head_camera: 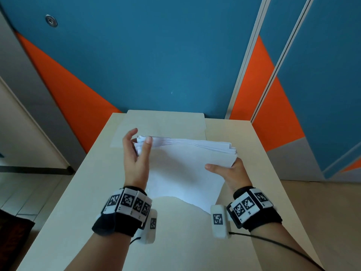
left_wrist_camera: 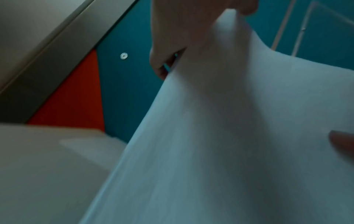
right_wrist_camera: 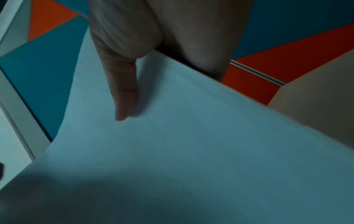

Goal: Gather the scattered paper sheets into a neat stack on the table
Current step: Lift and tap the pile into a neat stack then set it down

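Note:
A stack of white paper sheets (head_camera: 183, 169) is held up on edge above the pale table (head_camera: 82, 192), its top edges fanned and uneven. My left hand (head_camera: 136, 151) pinches the stack's crumpled upper left corner between thumb and fingers. My right hand (head_camera: 228, 171) grips the right edge, thumb lying flat across the front sheet. In the left wrist view the paper (left_wrist_camera: 220, 136) fills the frame with my fingers (left_wrist_camera: 168, 45) behind its top. In the right wrist view my thumb (right_wrist_camera: 122, 94) presses on the sheet (right_wrist_camera: 191, 151).
One more pale sheet (head_camera: 162, 126) lies flat at the table's far end, partly over the back edge. A blue and orange wall (head_camera: 156, 55) stands right behind the table. Floor drops away on both sides of the narrow tabletop.

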The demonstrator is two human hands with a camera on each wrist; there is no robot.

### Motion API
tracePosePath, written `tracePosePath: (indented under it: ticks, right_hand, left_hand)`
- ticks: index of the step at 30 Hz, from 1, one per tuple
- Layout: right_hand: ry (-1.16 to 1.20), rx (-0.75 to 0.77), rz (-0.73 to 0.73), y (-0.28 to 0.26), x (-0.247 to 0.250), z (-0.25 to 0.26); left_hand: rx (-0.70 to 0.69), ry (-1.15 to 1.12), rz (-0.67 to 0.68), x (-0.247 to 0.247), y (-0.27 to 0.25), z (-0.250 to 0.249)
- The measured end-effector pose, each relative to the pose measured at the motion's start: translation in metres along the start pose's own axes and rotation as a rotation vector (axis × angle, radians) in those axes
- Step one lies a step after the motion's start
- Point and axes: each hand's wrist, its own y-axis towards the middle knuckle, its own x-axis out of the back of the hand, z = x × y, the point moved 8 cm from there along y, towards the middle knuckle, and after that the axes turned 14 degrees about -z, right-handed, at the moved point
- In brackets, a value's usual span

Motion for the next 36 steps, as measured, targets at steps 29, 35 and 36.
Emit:
tracePosePath:
  ticks: [29,35,36]
  right_hand:
    - [0.144,0.531,-0.452,-0.015,0.021,0.06]
    - [0.238,0.462,-0.265,-0.016,0.021,0.058]
    - [0.227,0.421,-0.159,-0.015,0.017,0.054]
  left_hand:
    - [0.225,-0.014,0.341,-0.014,0.006,0.037]
    - [0.277,0.009,0.401,-0.02,0.003,0.044]
    - [0.294,0.007,0.413,-0.021,0.003,0.047]
